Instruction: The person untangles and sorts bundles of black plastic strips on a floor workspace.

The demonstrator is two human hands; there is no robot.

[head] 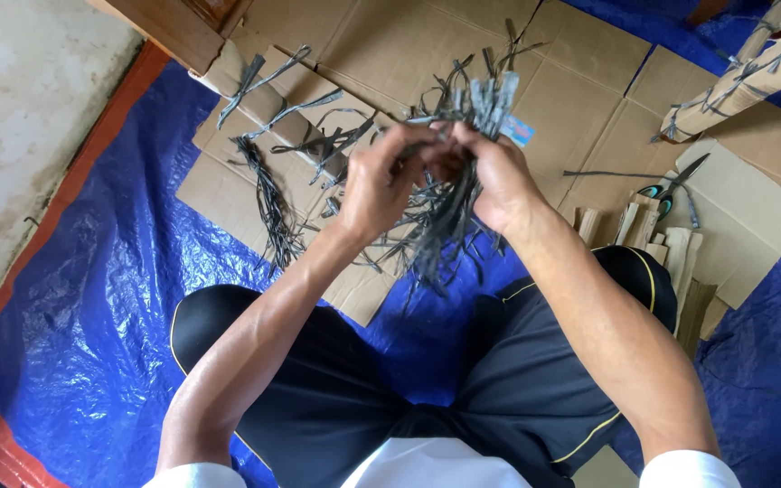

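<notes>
**Hands gripping a loose bundle of dark strips, with ends free to slip**

Both hands meet in front of the person's chest in the head view. Left hand (pixel 380 185) is closed around the middle of a bundle of thin, dark grey, flat strips (pixel 449 194), and the right hand (pixel 499 181) is closed on the same bundle just beside it, fingers curled in so the two hands nearly touch. Strip ends fan out above the knuckles and hang down below the palms toward the lap.

The grip looks uneven: many strips stick out at odd angles, so some could slide free and drop onto the blue plastic tarpaulin (pixel 92 298) below the hands if either hand eases off. Fallen strips could tangle with the loose dark strips (pixel 268 203) already lying beyond the left hand on the flattened brown cardboard sheets (pixel 580 90).

Off to the right of the right hand, a pair of scissors with green and black handles (pixel 675 188) lies on the cardboard with its blades parted; a reach that way without looking could catch a blade. Short pale wooden pieces (pixel 657 239) stand near the right forearm and could be knocked over by the elbow.
</notes>
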